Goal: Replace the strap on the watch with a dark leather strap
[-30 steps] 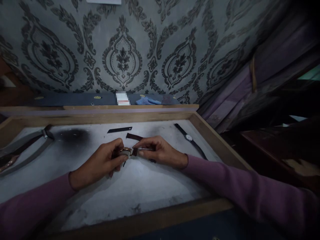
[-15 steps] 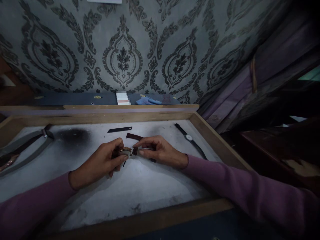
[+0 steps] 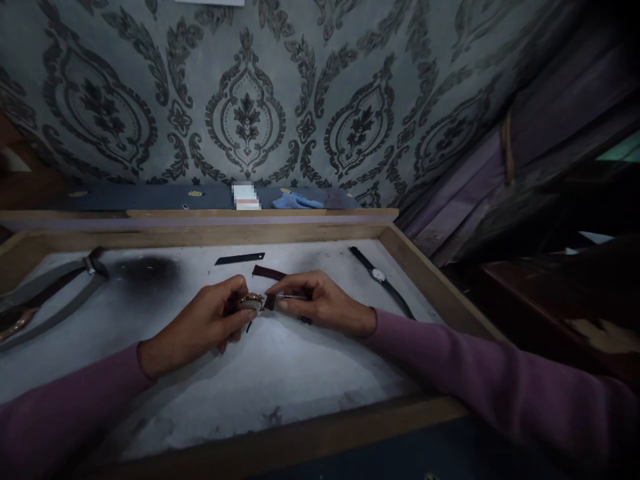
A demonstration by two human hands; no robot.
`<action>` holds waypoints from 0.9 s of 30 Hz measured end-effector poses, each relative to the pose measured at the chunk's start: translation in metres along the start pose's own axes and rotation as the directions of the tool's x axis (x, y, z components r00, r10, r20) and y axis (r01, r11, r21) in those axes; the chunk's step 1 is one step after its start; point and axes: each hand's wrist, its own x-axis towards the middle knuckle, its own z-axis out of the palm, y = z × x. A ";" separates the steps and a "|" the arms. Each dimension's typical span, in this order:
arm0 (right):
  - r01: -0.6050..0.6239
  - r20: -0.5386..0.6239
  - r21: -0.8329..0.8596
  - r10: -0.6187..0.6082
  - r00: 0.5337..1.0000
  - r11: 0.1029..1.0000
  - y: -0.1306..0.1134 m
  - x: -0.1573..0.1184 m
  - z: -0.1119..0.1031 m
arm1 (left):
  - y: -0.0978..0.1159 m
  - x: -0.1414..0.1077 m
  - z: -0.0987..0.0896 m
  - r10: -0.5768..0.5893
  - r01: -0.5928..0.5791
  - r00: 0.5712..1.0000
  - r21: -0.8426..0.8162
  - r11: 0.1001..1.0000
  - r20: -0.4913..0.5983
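My left hand (image 3: 213, 320) pinches a gold-coloured watch case (image 3: 253, 300) near the middle of the white-bottomed tray. Beside it, my right hand (image 3: 320, 303) grips the end of a dark brown watch strap (image 3: 271, 303) between thumb and fingers, close to the case's edge. A thin metal tool (image 3: 290, 297) also lies in the right hand; its exact kind cannot be made out. Behind the right hand rests another brown strap piece (image 3: 270, 272), partly covered by the fingers. A thin dark piece hangs below the left fingertips.
A dark cutter blade (image 3: 240, 259) lies behind the hands. To the right is a watch with a black strap (image 3: 379, 275); at the left sits a larger grey-strapped watch (image 3: 65, 300). The tray's wooden rim (image 3: 250, 233) surrounds everything. A blue cloth (image 3: 297, 201) is on the ledge beyond.
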 end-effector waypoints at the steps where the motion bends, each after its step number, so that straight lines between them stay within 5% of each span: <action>1: -0.002 0.001 -0.002 0.002 1.000 1.000 0.000 0.000 0.000 | 0.000 0.000 0.000 -0.001 0.001 1.000 0.001 1.000 -0.001; 27: 0.154 0.017 -0.279 -0.155 0.988 0.948 -0.002 -0.003 0.000 | 0.001 0.000 0.000 -0.005 0.005 1.000 -0.003 1.000 -0.007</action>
